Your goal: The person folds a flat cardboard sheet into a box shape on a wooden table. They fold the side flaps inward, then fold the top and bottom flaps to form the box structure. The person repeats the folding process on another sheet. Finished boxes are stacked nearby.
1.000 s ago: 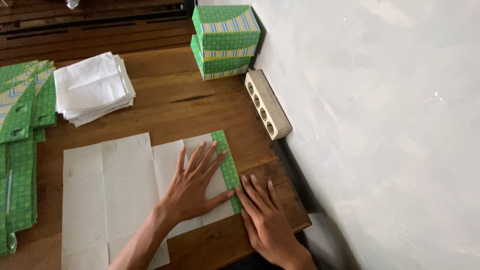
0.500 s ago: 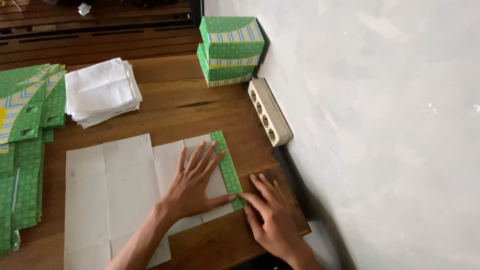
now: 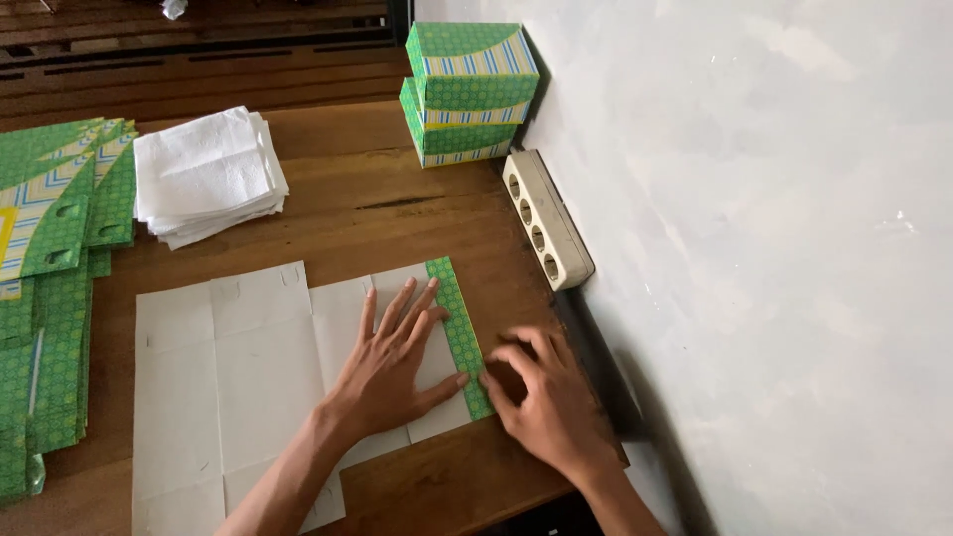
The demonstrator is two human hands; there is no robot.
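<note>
A flat, unfolded cardboard box blank [image 3: 238, 377] lies white side up on the wooden table [image 3: 397, 208]. Its right edge is a narrow green patterned flap [image 3: 459, 328], folded over onto the white. My left hand [image 3: 397, 362] lies flat on the blank beside the flap, fingers spread. My right hand [image 3: 546, 397] rests on the table at the flap's lower end, fingers curled, fingertips touching the green edge. It holds nothing that I can see.
Two assembled green boxes [image 3: 469, 91] are stacked at the wall. A white power strip [image 3: 546, 218] lies along the wall. A pile of white tissues [image 3: 206, 177] sits at the back left. Several flat green blanks [image 3: 55, 288] are stacked at the left edge.
My right hand has curled its fingers and drawn in against the lower end of the green flap. My left hand has stayed flat on the blank.
</note>
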